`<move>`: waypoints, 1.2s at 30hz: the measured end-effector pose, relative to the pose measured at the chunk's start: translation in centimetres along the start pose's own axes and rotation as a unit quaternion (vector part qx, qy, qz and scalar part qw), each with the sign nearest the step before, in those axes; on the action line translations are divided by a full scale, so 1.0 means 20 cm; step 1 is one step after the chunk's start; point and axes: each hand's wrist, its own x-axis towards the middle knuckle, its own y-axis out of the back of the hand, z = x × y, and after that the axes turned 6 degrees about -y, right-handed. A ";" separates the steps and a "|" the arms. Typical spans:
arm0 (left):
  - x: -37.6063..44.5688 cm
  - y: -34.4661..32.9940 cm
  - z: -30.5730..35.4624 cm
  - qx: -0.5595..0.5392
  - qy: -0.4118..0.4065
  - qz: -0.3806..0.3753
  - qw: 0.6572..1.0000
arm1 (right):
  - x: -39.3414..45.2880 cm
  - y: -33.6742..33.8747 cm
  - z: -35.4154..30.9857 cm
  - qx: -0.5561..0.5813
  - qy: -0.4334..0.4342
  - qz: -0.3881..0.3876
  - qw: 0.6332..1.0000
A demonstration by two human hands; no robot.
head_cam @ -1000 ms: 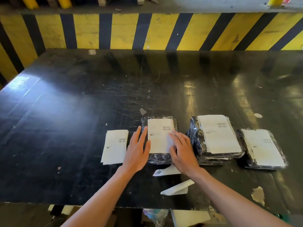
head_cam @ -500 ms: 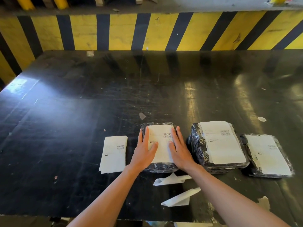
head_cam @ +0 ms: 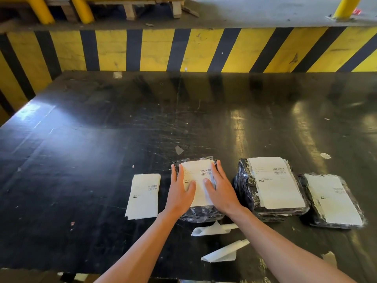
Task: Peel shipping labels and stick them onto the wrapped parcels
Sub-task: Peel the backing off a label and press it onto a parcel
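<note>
A big black table [head_cam: 102, 180] fills the room's near side, backed by a yellow and black striped wall [head_cam: 183, 50]. Three wrapped parcels sit in a row near the front edge, probably lined up so each can be labelled in turn: the far-right parcel [head_cam: 310, 211] and the middle parcel [head_cam: 242, 184] already carry white labels. The left parcel [head_cam: 200, 215] has a label [head_cam: 199, 174] on top, and both hands lie on it, likely smoothing it down so it sticks. The left hand [head_cam: 180, 193] rests flat with fingers straight along the label's left edge; the right hand [head_cam: 221, 189] mirrors it on the right edge, fingers spread and pressing, gripping nothing. Just left of them waits a small stack of labels [head_cam: 142, 199], within easy reach. Two peeled backing strips [head_cam: 212, 230] lie discarded near the table's front edge.
</note>
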 end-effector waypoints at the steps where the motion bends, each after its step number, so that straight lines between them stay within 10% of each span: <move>1: 0.00 0.00 0.00 -0.002 0.001 0.004 1.000 | 0.00 0.00 0.00 0.000 0.002 0.000 1.000; 36: 0.06 0.14 0.13 -0.039 -0.094 0.035 0.994 | 0.02 0.09 -0.17 0.101 0.026 0.083 0.991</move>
